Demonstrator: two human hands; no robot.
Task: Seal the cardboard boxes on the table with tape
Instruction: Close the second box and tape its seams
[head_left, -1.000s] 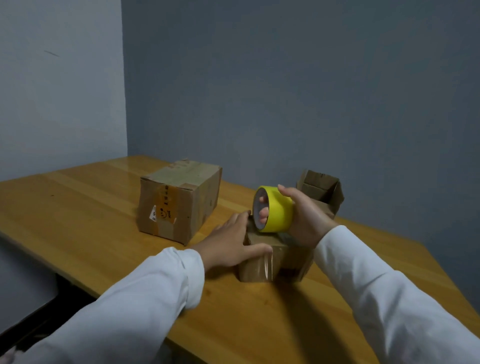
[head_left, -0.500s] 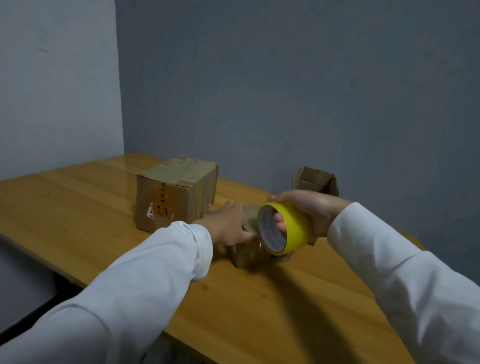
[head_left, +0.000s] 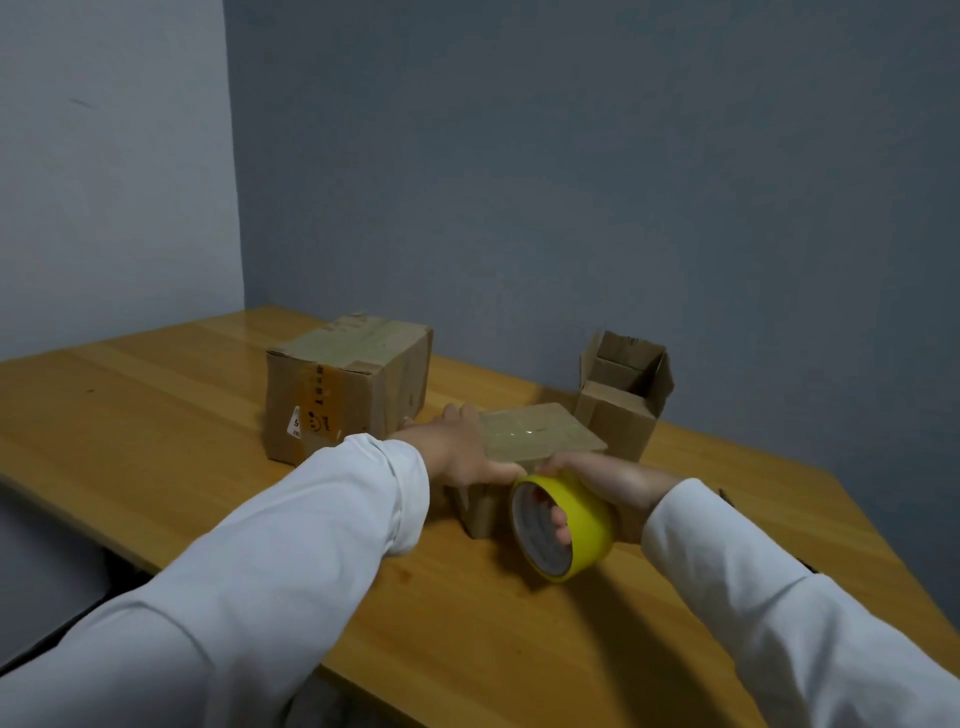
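A small flat cardboard box (head_left: 540, 431) lies in the middle of the wooden table (head_left: 156, 415), its top covered in clear tape. My left hand (head_left: 457, 452) rests on the box's left side, thumb along the near top edge. My right hand (head_left: 608, 483) grips a yellow tape roll (head_left: 561, 525), fingers through its core, held low against the box's near face. A larger closed box (head_left: 348, 384) stands to the left. A small box with open flaps (head_left: 623, 395) stands behind to the right.
Grey walls close off the table at the back and the left. The table's near edge runs diagonally under my sleeves. Bare wood lies to the left of the large box and at the front right.
My right hand has brought the tape roll from above the small box down over its near edge to the front face. My left hand stayed on the box.
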